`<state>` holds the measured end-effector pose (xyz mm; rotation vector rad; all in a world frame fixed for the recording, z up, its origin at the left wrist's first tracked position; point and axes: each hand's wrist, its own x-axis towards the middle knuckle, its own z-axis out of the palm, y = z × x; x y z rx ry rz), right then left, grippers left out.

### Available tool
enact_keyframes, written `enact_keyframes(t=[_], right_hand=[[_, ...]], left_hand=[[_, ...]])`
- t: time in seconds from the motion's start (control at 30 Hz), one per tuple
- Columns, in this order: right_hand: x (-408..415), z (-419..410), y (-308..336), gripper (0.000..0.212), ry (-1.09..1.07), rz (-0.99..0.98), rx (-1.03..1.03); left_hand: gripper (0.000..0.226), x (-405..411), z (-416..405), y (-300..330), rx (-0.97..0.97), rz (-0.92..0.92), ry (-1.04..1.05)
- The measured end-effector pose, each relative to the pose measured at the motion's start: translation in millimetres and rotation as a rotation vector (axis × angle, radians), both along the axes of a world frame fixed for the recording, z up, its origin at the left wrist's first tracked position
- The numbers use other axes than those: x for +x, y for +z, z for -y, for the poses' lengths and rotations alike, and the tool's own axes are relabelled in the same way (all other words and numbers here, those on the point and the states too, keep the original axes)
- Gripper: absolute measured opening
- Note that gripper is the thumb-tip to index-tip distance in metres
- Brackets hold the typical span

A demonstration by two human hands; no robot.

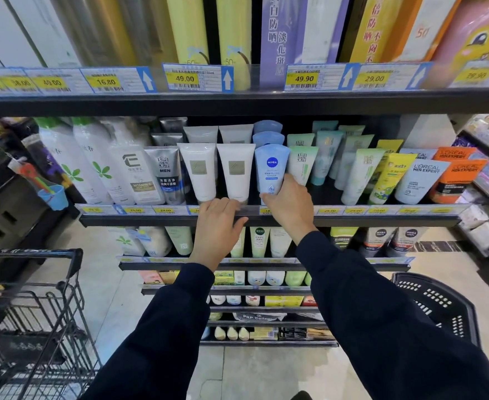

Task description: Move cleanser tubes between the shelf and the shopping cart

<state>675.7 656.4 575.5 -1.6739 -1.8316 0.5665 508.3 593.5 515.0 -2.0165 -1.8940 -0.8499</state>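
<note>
right hand (pixel 288 202) grips the blue nivea tube (pixel 271 167) on the shelf (pixel 382 219); left hand (pixel 216 223) rests on the shelf edge beside it.

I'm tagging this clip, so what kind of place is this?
Most likely a supermarket skincare aisle: shelves of cleanser tubes, yellow price tags on the shelf edges, and a shopping cart alongside.

Both arms are in long dark navy sleeves, plain knit-looking fabric, though it's kinda soft-focus so hard to be sure. Cuffs end snug at the wrists. Left hand (pixel 218 223) and right hand (pixel 288 207) are bare, no gloves, rings or watch showing.
</note>
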Motion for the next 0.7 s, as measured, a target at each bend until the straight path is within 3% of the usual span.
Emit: enact_keyframes(t=[0.7], right_hand=[[0.5,-4.1,4.7,0.044,0.051,-0.013,-0.059]], left_hand=[[0.022,-0.9,0.4,-0.4,-0.047,-0.006,0.013]])
